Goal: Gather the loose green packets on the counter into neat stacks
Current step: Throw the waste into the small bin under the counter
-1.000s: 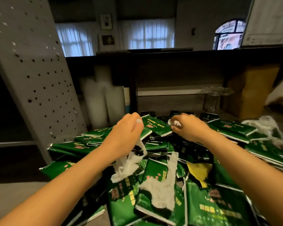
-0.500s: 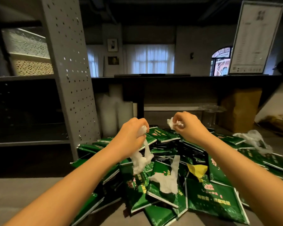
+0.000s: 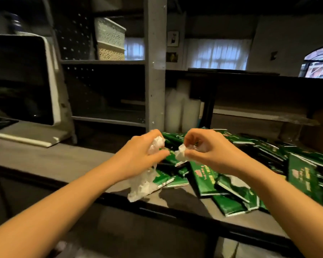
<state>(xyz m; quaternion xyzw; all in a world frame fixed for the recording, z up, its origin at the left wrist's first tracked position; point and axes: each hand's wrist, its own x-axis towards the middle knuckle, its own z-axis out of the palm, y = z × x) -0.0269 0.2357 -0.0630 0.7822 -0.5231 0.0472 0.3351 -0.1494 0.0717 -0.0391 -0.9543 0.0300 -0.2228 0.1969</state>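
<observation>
A loose heap of green packets (image 3: 254, 170) sprawls over the right part of the grey counter (image 3: 50, 161). Above its left end, my left hand (image 3: 138, 155) grips a crumpled clear plastic bag (image 3: 142, 185) that hangs down to the counter's front edge. My right hand (image 3: 203, 151) pinches a small scrunched piece of white plastic (image 3: 181, 154). Both hands are raised, close together, a little above the packets.
A grey perforated shelf post (image 3: 155, 67) stands behind the hands, with lace-pattern boxes (image 3: 110, 41) on a shelf. A dark-screened device with a white frame (image 3: 22, 81) sits at the left. White cup stacks (image 3: 183, 112) stand behind the heap.
The view has swung left, so the heap now lies to the right. Both hands lifted off the pile and came closer together, still holding the plastic.
</observation>
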